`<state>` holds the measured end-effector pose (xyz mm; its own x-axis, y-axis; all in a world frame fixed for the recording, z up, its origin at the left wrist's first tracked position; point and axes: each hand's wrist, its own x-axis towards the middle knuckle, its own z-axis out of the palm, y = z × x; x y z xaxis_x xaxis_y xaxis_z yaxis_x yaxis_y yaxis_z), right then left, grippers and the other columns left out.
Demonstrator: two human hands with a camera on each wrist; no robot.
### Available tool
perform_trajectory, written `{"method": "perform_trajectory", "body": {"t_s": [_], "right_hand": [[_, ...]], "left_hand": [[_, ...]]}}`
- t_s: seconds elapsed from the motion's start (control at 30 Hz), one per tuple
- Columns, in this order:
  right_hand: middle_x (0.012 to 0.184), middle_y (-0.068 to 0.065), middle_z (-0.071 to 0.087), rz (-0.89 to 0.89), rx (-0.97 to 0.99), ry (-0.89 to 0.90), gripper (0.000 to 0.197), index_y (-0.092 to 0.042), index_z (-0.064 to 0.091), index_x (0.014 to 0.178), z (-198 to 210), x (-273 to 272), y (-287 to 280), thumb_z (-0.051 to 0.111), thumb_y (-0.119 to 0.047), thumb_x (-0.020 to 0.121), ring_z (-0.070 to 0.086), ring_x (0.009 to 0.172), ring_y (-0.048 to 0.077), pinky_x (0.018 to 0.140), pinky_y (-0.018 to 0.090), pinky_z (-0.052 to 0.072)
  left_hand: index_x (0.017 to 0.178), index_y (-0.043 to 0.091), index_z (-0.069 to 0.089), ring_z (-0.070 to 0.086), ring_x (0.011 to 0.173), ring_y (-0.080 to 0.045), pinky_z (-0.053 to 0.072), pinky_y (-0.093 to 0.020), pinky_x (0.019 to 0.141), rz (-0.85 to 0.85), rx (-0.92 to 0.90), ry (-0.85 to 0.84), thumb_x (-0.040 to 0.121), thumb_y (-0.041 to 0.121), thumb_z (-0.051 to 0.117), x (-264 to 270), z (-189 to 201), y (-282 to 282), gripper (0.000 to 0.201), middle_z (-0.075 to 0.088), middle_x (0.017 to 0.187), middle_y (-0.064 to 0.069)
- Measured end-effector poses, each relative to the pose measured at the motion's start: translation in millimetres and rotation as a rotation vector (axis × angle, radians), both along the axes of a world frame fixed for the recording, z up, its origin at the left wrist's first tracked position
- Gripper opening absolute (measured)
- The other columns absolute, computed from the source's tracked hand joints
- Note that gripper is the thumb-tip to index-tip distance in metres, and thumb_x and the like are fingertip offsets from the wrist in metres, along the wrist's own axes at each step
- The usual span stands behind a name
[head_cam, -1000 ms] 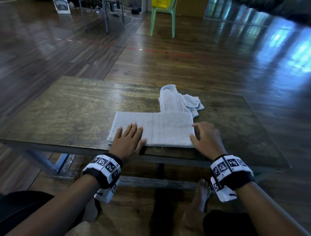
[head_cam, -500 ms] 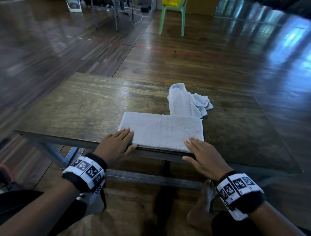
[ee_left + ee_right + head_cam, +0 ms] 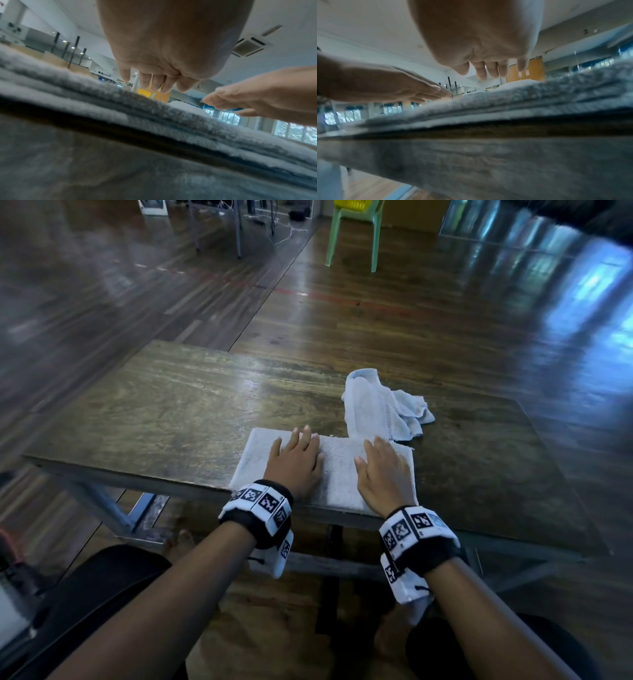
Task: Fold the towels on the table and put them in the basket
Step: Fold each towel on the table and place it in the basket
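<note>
A folded grey-white towel (image 3: 339,470) lies flat at the near edge of the wooden table (image 3: 154,419). My left hand (image 3: 296,462) rests palm down on its middle, fingers straight. My right hand (image 3: 382,470) lies flat on its right half, fingers straight. Both wrist views show the layered towel edge (image 3: 154,112) (image 3: 530,94) under the outstretched fingers. A second, crumpled white towel (image 3: 383,405) lies just behind the folded one, touching its far right corner. A yellow basket (image 3: 354,204) sits on a green chair (image 3: 352,237) far across the floor.
The table's near edge (image 3: 171,487) runs under my wrists, with its metal frame (image 3: 113,515) below. My bare feet (image 3: 178,544) are on the wooden floor under the table. Metal legs and cables (image 3: 239,227) stand at the far back left.
Both hands moved from the towel's outer near corners inward and forward onto its top. The head view shifted, so the table sits further right in frame.
</note>
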<state>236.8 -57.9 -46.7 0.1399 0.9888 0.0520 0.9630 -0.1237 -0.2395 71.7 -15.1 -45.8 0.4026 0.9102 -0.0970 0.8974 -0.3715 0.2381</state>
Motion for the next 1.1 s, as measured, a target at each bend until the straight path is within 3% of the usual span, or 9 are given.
{"method": "perform_trajectory", "body": {"t_s": [0.1, 0.23, 0.47, 0.53, 0.67, 0.77, 0.87, 0.97, 1.1], "right_hand": [[0.159, 0.005, 0.007, -0.005, -0.125, -0.073, 0.057, -0.015, 0.017, 0.148, -15, 7, -2, 0.022, -0.043, 0.099, 0.004, 0.147, 0.021, 0.119, 0.045, 0.011], [0.159, 0.004, 0.0, 0.01, -0.161, -0.091, 0.066, -0.014, 0.009, 0.15, -23, 20, -8, 0.019, -0.052, 0.097, -0.001, 0.147, 0.019, 0.119, 0.044, 0.005], [0.159, 0.001, -0.007, -0.073, -0.263, -0.071, 0.068, -0.014, 0.001, 0.15, -25, 46, -13, 0.015, -0.053, 0.096, -0.009, 0.146, 0.015, 0.118, 0.048, -0.001], [0.16, 0.003, -0.002, -0.12, -0.28, -0.06, 0.068, -0.012, 0.006, 0.15, -20, 51, -12, 0.018, -0.052, 0.097, -0.005, 0.147, 0.017, 0.118, 0.048, 0.0], [0.152, 0.011, 0.028, -0.195, -0.203, -0.112, 0.061, -0.009, 0.029, 0.143, 1, 53, 1, 0.028, -0.048, 0.096, 0.018, 0.143, 0.026, 0.117, 0.049, 0.01], [0.141, 0.014, 0.043, -0.141, -0.068, -0.141, 0.051, -0.012, 0.042, 0.135, 18, 36, 21, 0.034, -0.043, 0.096, 0.034, 0.134, 0.03, 0.114, 0.049, 0.018], [0.133, 0.012, 0.051, -0.025, -0.031, -0.121, 0.043, -0.017, 0.054, 0.126, 31, 7, 44, 0.037, -0.042, 0.095, 0.042, 0.126, 0.031, 0.11, 0.048, 0.025], [0.121, 0.007, 0.059, 0.081, -0.111, -0.073, 0.037, -0.022, 0.066, 0.109, 34, -28, 69, 0.037, -0.042, 0.094, 0.047, 0.118, 0.029, 0.105, 0.047, 0.023], [0.124, 0.002, 0.061, 0.206, -0.187, -0.016, 0.035, -0.025, 0.065, 0.109, 32, -78, 95, 0.037, -0.04, 0.094, 0.048, 0.121, 0.025, 0.106, 0.046, 0.02]], "left_hand": [[0.15, 0.016, 0.006, -0.001, 0.147, -0.02, 0.001, -0.048, 0.117, -0.033, -0.039, 0.063, 0.1, 0.04, 0.015, 1, -14, -1, 0.056, 0.0, 0.159, -0.002], [0.151, 0.02, 0.003, -0.004, 0.146, -0.013, -0.002, -0.043, 0.118, -0.054, -0.001, 0.05, 0.097, 0.052, 0.014, -12, -23, 3, 0.064, -0.003, 0.159, 0.003], [0.151, 0.022, 0.001, -0.005, 0.146, -0.016, -0.002, -0.046, 0.118, 0.043, -0.011, 0.055, 0.094, 0.058, 0.013, -43, -29, 13, 0.068, -0.005, 0.159, 0.003], [0.15, 0.023, 0.001, -0.005, 0.146, -0.016, 0.001, -0.048, 0.118, 0.076, -0.025, 0.037, 0.094, 0.057, 0.013, -54, -29, 13, 0.067, -0.006, 0.159, 0.003], [0.15, 0.019, 0.008, 0.003, 0.146, -0.017, 0.011, -0.045, 0.117, 0.121, 0.0, 0.021, 0.097, 0.05, 0.016, -75, -28, 7, 0.062, 0.002, 0.159, -0.001], [0.148, 0.017, 0.019, 0.018, 0.143, -0.019, 0.018, -0.043, 0.113, 0.178, 0.03, 0.001, 0.098, 0.044, 0.023, -89, -23, -4, 0.057, 0.019, 0.157, -0.004], [0.136, 0.016, 0.04, 0.04, 0.127, -0.025, 0.032, -0.043, 0.101, 0.225, 0.09, -0.064, 0.096, 0.039, 0.038, -104, -22, -13, 0.046, 0.044, 0.139, -0.005], [0.111, 0.017, 0.059, 0.056, 0.102, -0.03, 0.046, -0.04, 0.085, 0.314, 0.068, -0.209, 0.087, 0.041, 0.053, -116, -24, -20, 0.034, 0.059, 0.107, -0.007], [0.092, 0.023, 0.054, 0.06, 0.088, -0.023, 0.051, -0.036, 0.076, 0.517, -0.116, -0.367, 0.082, 0.048, 0.061, -119, -18, -33, 0.028, 0.059, 0.088, 0.004]]}}
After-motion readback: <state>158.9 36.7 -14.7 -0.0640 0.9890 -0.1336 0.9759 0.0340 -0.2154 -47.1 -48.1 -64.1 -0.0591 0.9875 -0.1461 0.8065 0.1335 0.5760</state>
